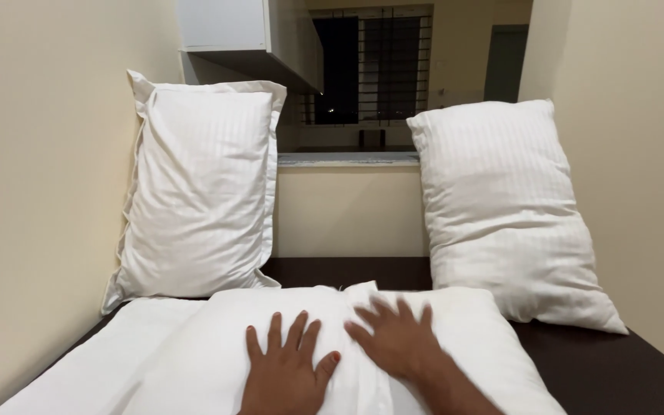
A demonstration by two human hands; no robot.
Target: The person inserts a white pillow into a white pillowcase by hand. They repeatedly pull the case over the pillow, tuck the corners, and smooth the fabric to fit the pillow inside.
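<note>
On a dark bed [616,369] between cream walls, two white pillows lean upright against the sides, while the left hand [286,373] and right hand [397,338] lie open, fingers spread, pressing flat a third white pillow [209,361] lying nearest, apparently smoothing it.

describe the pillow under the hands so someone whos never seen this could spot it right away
Start from the dark brown platform between the cream walls. Two white striped pillows lean upright at its back, the flanged left pillow and the plain right pillow. The flat white pillow lies in front of them, and it alone lies down with the left hand and right hand spread on it.
</note>
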